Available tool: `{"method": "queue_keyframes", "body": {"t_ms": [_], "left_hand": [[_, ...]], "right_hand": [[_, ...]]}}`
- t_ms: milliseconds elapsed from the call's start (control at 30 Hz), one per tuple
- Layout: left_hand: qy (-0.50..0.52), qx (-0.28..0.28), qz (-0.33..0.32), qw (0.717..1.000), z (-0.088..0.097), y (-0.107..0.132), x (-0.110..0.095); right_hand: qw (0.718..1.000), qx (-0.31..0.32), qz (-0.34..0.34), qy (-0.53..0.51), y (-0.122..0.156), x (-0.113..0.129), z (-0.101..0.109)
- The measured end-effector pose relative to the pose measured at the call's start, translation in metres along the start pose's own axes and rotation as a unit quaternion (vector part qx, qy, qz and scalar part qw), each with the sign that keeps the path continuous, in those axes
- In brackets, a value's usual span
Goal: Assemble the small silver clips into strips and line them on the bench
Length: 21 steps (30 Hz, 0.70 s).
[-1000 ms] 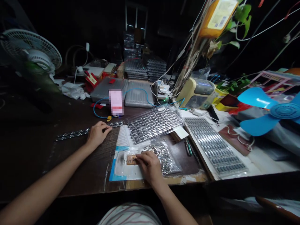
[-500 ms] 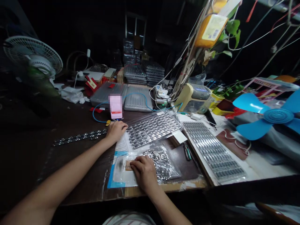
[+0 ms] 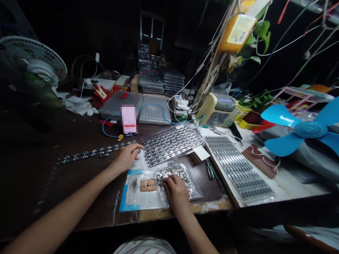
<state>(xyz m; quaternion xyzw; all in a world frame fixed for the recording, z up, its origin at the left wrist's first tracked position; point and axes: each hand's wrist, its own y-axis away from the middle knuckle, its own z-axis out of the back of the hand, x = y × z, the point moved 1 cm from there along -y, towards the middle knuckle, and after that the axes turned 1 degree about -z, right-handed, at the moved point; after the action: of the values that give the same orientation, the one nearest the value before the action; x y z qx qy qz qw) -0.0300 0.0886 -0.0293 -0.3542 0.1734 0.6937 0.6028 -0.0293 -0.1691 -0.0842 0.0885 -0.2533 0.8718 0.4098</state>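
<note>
My left hand (image 3: 127, 156) is closed in a pinch at the near-left corner of a clear tray (image 3: 173, 143) filled with rows of shiny metal strips. A small dark bit shows at its fingertips, too small to name. Fingers bent together, my right hand (image 3: 178, 192) dips into a pile of small metal parts (image 3: 165, 174) on a clear plastic bag (image 3: 194, 190); what it pinches is hidden. Between the hands lies a small brown block (image 3: 147, 185) with tiny metal pieces on it. Left of my left hand, long metal strips (image 3: 87, 155) rest on the dark table.
A phone (image 3: 129, 119) with a blurred screen stands behind my left hand. A second tray of metal strips (image 3: 239, 167) lies to the right, near a green-handled screwdriver (image 3: 210, 170). A blue-bladed fan (image 3: 309, 129) is at far right, a white fan (image 3: 34, 60) at far left.
My right hand has moved right, off the brown block and onto the pile of metal parts. My left hand has shifted slightly left and down. The view has turned a little.
</note>
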Motion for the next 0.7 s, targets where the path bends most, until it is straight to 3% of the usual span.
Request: {"method": "queue_keyframes", "body": {"t_ms": [133, 300, 700], "left_hand": [[0.083, 0.052, 0.005, 0.995, -0.018, 0.047, -0.007], [0.08, 0.045, 0.021, 0.996, -0.039, 0.085, -0.012], [0.001, 0.003, -0.072, 0.997, -0.054, 0.097, -0.014]], "right_hand": [[0.999, -0.035, -0.005, -0.033, -0.008, 0.005, -0.003], [0.996, -0.062, -0.014, -0.056, -0.009, 0.006, 0.001], [0.989, -0.06, -0.022, -0.13, -0.007, 0.002, 0.001]]}}
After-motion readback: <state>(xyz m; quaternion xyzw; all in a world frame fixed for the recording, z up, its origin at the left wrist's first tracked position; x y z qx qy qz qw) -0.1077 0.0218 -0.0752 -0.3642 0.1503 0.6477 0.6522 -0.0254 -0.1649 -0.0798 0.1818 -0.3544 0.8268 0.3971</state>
